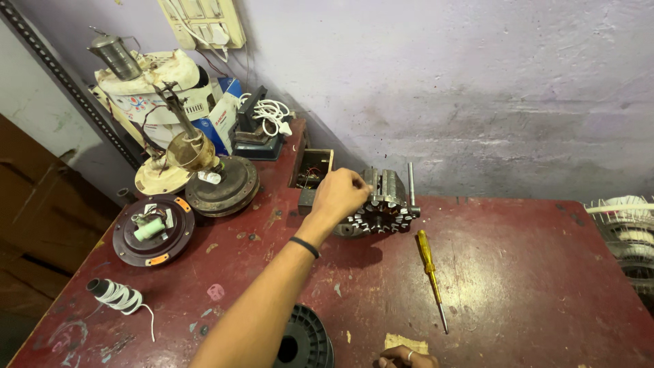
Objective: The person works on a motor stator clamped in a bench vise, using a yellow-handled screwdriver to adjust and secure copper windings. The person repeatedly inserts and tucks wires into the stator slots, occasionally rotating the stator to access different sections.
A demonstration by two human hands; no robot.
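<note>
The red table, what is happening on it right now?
A person reaches the left hand across the red table and grips a slotted metal stator near the wall. The right hand rests at the near edge, beside a black spool; whether it holds anything cannot be seen. A yellow screwdriver lies loose to the right of the stator. Fan motor parts sit on the left side.
</note>
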